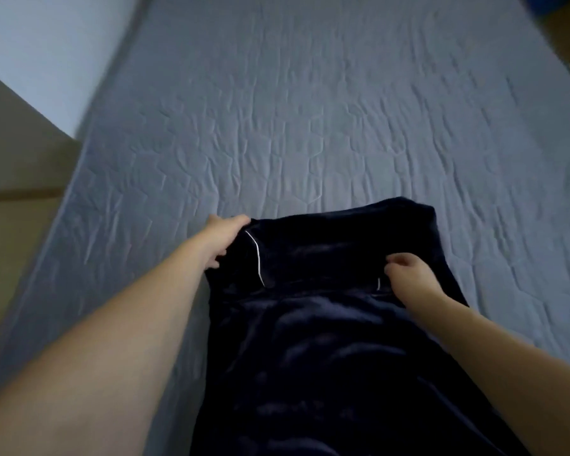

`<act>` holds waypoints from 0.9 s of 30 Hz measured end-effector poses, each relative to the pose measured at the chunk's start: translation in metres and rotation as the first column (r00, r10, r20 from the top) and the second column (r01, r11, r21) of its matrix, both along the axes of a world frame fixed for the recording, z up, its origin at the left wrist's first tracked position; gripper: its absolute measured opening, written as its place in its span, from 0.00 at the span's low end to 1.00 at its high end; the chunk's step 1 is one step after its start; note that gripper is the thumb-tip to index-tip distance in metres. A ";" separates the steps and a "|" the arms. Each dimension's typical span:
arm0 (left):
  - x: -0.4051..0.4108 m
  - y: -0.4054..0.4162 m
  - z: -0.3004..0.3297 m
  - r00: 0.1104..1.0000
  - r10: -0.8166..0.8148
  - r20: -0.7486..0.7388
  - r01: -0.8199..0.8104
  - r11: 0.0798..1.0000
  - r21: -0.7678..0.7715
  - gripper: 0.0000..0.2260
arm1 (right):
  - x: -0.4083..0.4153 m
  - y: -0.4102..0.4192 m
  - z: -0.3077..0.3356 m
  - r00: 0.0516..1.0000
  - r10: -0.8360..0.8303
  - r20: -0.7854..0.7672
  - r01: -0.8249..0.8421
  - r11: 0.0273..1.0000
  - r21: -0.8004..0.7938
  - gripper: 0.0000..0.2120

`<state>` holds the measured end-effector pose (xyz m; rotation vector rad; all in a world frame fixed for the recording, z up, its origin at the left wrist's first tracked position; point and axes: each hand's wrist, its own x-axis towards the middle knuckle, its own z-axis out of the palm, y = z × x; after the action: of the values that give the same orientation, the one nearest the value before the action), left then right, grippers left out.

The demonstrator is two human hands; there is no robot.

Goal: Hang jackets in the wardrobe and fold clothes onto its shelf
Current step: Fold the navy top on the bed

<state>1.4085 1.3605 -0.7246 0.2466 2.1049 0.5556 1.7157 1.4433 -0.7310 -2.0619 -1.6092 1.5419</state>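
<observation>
A dark blue garment [326, 324] with thin white piping is held over a bed covered by a quilted grey-blue sheet [310, 110]. Its top edge is gripped at both sides: the left hand [224, 240] is clamped on the left corner, and the right hand [408, 274] pinches the cloth near the right end of the fold. The hands are kept well apart, probably so that the cloth is stretched flat and the fold falls straight. The upper part is lifted towards the mattress while the rest hangs down towards the person (whether the far edge already touches the sheet cannot be told). The bed appears to be used as the surface for folding before the piece is carried to the shelf; no wardrobe is in view.
</observation>
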 end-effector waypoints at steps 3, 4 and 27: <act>0.005 -0.027 -0.053 0.980 -0.109 -0.169 0.085 0.986 -0.146 0.48 | 0.012 0.001 -0.034 0.871 0.296 0.392 -0.344 0.937 0.058 0.28; 0.009 -0.032 -0.066 0.942 -0.167 -0.292 0.109 0.972 -0.207 0.47 | 0.010 -0.001 -0.045 0.825 0.356 0.439 -0.422 0.904 0.060 0.30; 0.078 0.043 -0.092 0.508 -0.770 -0.387 0.724 0.625 -0.292 0.37 | -0.013 0.176 -0.018 0.659 0.703 0.268 -0.693 0.706 -0.146 0.09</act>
<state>1.4862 1.4035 -0.8164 1.3059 2.1908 -0.1750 1.7025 1.6194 -0.7493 -1.8404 -2.7685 1.4396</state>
